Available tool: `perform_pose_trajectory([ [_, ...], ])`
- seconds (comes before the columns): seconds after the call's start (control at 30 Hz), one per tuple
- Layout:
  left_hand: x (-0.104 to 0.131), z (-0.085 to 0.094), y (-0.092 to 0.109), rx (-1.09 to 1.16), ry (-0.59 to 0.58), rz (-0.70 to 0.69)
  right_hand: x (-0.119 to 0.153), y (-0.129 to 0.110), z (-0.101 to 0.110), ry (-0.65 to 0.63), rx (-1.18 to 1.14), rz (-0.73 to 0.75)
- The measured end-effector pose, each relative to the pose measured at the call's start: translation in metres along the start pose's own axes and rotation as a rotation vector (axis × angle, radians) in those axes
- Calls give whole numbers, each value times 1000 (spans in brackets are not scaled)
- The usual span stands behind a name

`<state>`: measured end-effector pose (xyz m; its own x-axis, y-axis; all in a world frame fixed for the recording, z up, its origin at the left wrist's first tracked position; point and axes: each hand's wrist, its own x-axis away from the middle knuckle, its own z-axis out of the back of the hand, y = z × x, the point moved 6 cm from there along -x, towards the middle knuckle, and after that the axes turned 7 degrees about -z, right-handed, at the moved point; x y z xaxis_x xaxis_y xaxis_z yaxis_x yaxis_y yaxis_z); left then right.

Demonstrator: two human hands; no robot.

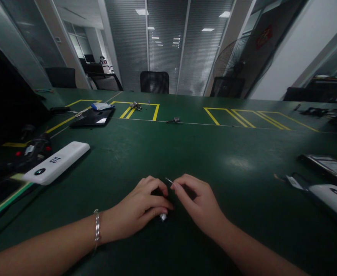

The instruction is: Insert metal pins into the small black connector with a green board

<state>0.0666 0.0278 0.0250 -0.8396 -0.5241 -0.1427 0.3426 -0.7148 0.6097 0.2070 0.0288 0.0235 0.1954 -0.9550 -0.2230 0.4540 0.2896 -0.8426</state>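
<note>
My left hand (142, 205) is closed low over the green table, its fingers curled around a small silvery-white piece (163, 217). Most of that piece is hidden under the thumb and fingers, so its kind does not show. Just to the right, my right hand (198, 197) pinches a thin, short metal pin-like piece (169, 180) between thumb and forefinger. The tip of this thin piece points up and to the left, towards my left fingers. A small gap separates the two hands.
On the left lie a white power bank (61, 161) and a black device with red buttons (38, 151). Further back are a dark flat tablet-like object (92, 119), small metal parts (135, 106) and a dark plug-like item (174, 120). Another white power bank (332, 197) and a phone-like device (333, 166) sit right.
</note>
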Motion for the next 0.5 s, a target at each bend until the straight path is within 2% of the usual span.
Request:
perform_pose_trajectory([
  [0.1,1,1,-1,20,45,7,-1,1,-2,-12,18,-3],
  [0.27,5,6,-8,-46,168,108,-1,3,-9,-88,98,-14],
  [0.5,4,-4,-8,-204,86,127,5,-6,-16,-239,263,29],
])
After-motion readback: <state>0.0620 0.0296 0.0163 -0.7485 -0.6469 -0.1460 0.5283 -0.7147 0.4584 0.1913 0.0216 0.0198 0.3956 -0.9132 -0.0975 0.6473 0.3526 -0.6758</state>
